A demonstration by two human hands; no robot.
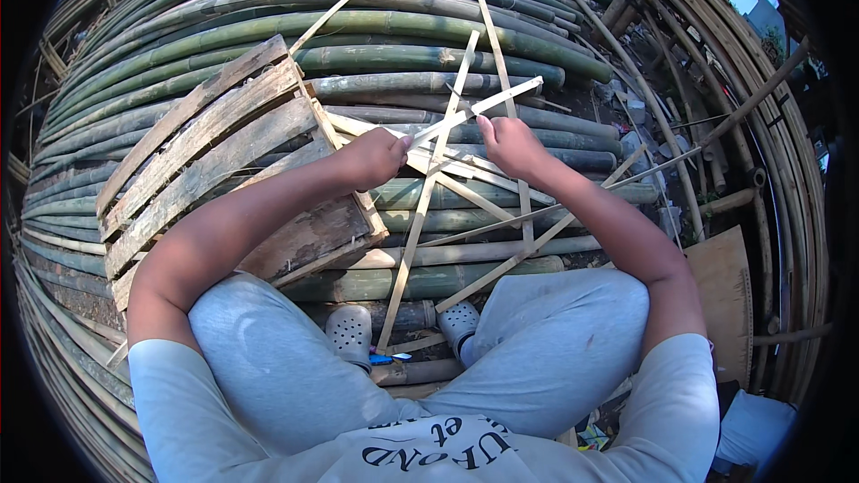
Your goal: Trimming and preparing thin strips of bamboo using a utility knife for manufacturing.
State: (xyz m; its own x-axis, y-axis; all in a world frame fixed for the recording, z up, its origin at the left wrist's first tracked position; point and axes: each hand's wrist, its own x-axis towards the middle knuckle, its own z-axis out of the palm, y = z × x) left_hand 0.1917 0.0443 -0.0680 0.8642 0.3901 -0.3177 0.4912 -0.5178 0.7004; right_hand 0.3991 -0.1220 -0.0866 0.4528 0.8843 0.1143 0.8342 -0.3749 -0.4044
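Observation:
My left hand (380, 159) is closed around the near end of a pale wooden strip (519, 90), which slants up to the right. Close to the strip's middle, my right hand (514, 147) is curled with its thumb upward. What its fingers hold, if anything, is hidden. Behind and below both hands, several loose thin strips (414, 246) lie crossed over green bamboo poles (429, 279). A slatted wooden crate (215, 143) rests tilted beside my left forearm, its right edge near my left hand.
My feet, in grey clogs (349, 333), are on the poles between my bent knees. A small blue object (390, 359) lies between the clogs. A brown board (723, 304) leans at the right. More long poles (761, 107) and rubble (632, 107) line the right side.

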